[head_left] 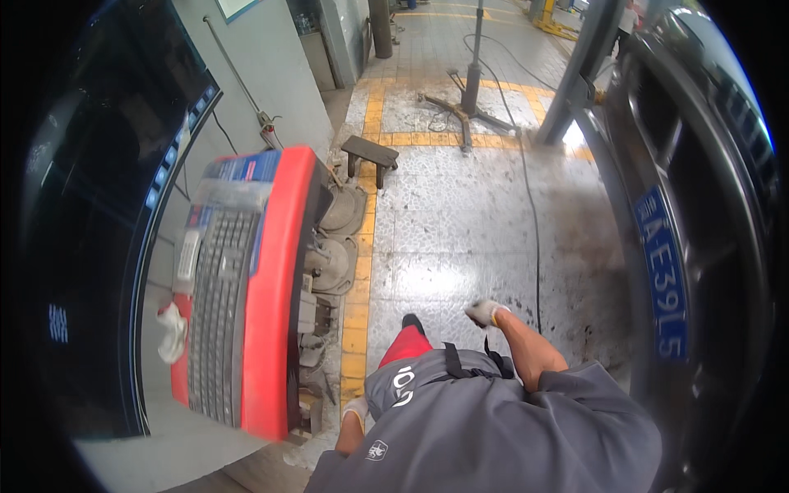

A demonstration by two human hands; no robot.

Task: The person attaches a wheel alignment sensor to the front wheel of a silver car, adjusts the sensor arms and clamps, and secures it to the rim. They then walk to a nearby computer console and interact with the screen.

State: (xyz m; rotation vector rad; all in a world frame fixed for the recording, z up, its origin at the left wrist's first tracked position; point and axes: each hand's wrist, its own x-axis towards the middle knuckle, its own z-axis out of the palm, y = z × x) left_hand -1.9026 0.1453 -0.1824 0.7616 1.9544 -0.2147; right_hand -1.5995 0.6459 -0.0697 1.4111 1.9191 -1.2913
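Observation:
My right hand (485,312), in a pale work glove with darkened fingers, hangs in front of me to the right, over the tiled floor. Its fingers look curled together; whatever they may hold is hidden. Low on the left, my left hand (355,407) shows only a bit of pale glove beside my grey apron (485,411), and its fingers are hidden. Nearest to it is a red cart top (283,271) carrying a grey keyboard (218,304). A crumpled white cloth or glove (172,334) lies at the keyboard's left edge.
A dark screen (90,222) stands at left. A small stool (370,154), a jack stand with splayed legs (468,107) and a cable (530,205) are ahead. A dark car (699,205) and a lift post (579,74) border the right.

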